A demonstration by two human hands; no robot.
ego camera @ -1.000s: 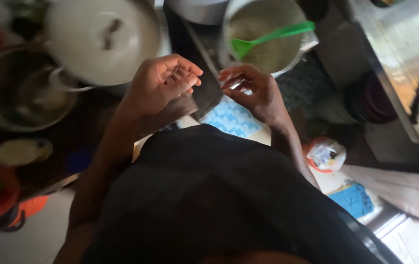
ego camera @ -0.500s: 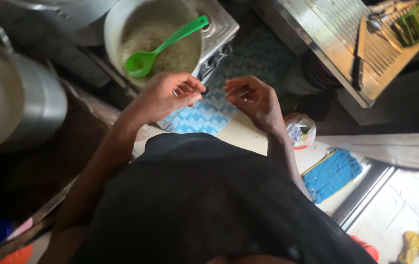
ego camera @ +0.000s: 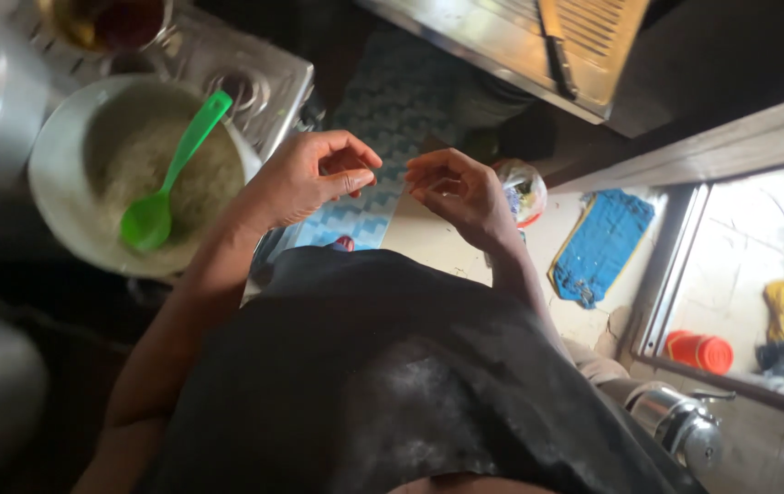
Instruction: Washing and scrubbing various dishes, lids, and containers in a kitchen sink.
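Your left hand (ego camera: 305, 183) and right hand (ego camera: 460, 187) are raised at chest height, fingertips curled and pinched toward each other. Whether either grip holds something small, I cannot tell. Just left of your left hand, a white pot (ego camera: 67, 238) of rice sits on the stove (ego camera: 259, 69), a green spoon (ego camera: 167, 178) resting in it. The rice looks unstirred and unserved. A patterned mat (ego camera: 383, 137) lies on the floor below.

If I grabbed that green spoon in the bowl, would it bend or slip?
The green spoon looks like plastic, so probably light and a little bendy. Its scoop rests in the white bowl on pale food, so it might feel slightly sticky rather than slippery.
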